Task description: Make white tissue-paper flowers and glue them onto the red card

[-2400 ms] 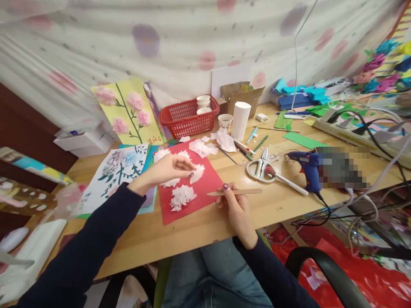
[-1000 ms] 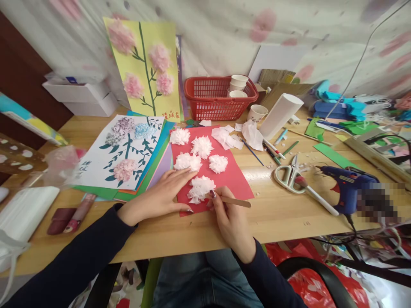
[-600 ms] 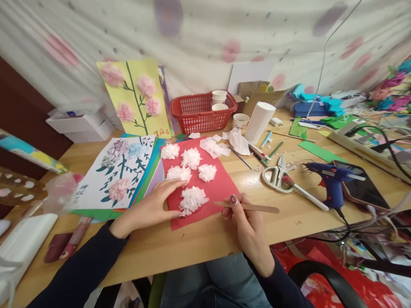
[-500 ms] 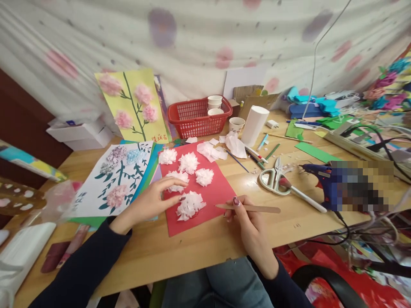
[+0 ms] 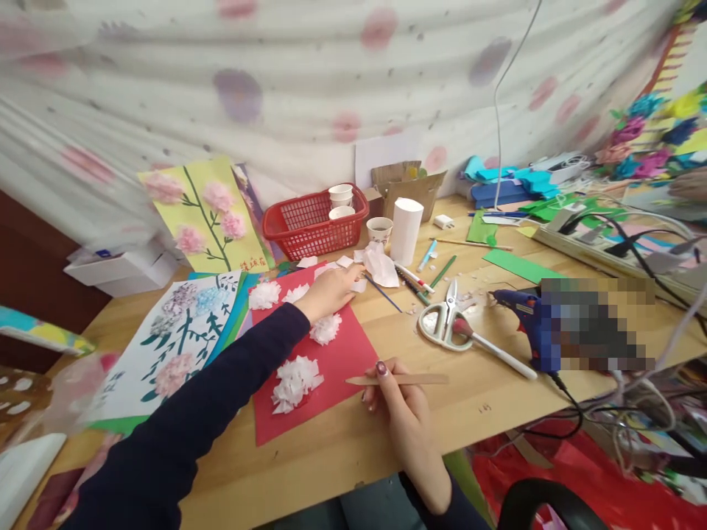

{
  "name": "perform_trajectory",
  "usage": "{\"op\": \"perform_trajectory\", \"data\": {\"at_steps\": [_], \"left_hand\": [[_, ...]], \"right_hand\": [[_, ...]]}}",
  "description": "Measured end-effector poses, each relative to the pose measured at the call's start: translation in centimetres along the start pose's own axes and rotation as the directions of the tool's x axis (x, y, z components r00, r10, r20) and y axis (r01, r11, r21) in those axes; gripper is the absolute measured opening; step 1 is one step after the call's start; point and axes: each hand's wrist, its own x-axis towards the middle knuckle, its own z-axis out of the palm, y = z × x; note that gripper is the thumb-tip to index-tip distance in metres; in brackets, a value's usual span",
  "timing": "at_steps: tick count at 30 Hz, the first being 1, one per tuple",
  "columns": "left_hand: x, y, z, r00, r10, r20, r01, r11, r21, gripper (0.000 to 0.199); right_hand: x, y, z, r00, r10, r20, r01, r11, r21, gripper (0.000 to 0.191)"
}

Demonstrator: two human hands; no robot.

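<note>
My right hand (image 5: 406,412) is closed around a thin pointed wooden stick (image 5: 425,379), held level at the right edge of a red sheet of card (image 5: 342,368). My left hand (image 5: 333,291) stretches over the far end of the card, its fingers apart and at white tissue paper pieces (image 5: 359,285); whether they touch a piece is unclear. Fluffy white tissue paper flowers lie on the card: one near the front (image 5: 297,383), one by my left wrist (image 5: 325,329) and one at the far left (image 5: 264,295). My left arm covers others.
Scissors (image 5: 442,324), a white-handled tool (image 5: 502,353) and a blue glue gun (image 5: 524,316) lie to the right. Behind stand a red basket (image 5: 314,235), a paper cup (image 5: 380,231) and a white roll (image 5: 407,232). Flower pictures (image 5: 177,331) are at left. Another person's hand (image 5: 690,184) shows far right.
My left hand has moved from the flowers forward to the tissue pieces at the far end of the card. My right hand still holds the wooden stick. The view has shifted right and up.
</note>
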Motion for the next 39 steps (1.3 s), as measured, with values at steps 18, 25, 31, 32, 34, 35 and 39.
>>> {"op": "perform_trajectory", "data": {"at_steps": [18, 25, 31, 32, 34, 35, 39], "left_hand": [[-9.6, 2.6, -7.0, 0.893, -0.427, 0.143, 0.377, 0.535, -0.756, 0.05], [-17.9, 3.0, -6.1, 0.793, -0.396, 0.462, 0.607, 0.46, -0.648, 0.055], [-19.7, 2.9, -3.6, 0.777, -0.455, 0.435, 0.624, 0.464, -0.628, 0.058], [-19.7, 2.9, -3.4, 0.782, -0.469, 0.411, 0.615, 0.475, -0.629, 0.058], [-19.7, 2.8, -3.2, 0.798, -0.479, 0.366, 0.591, 0.5, -0.633, 0.056], [-19.7, 2.7, -3.1, 0.806, -0.477, 0.35, 0.579, 0.515, -0.632, 0.054], [-20.5, 2.5, -3.3, 0.85, -0.463, 0.253, 0.511, 0.606, -0.61, 0.044]], "right_hand": [[-0.4, -0.2, -0.3, 0.996, -0.094, -0.006, 0.094, 0.995, -0.014, 0.038], [-3.2, -0.8, 1.0, 0.953, -0.272, 0.136, 0.278, 0.96, -0.031, 0.025], [-3.6, -0.2, 3.0, 0.918, -0.176, 0.354, 0.28, 0.922, -0.268, 0.027], [-3.5, -0.1, 3.3, 0.916, -0.168, 0.366, 0.287, 0.909, -0.303, 0.026], [-3.3, 0.0, 3.7, 0.911, -0.155, 0.381, 0.298, 0.888, -0.351, 0.024], [-3.2, -0.1, 3.9, 0.91, -0.153, 0.385, 0.302, 0.881, -0.364, 0.023], [-2.9, -0.2, 4.4, 0.913, -0.159, 0.376, 0.316, 0.857, -0.407, 0.02]]}}
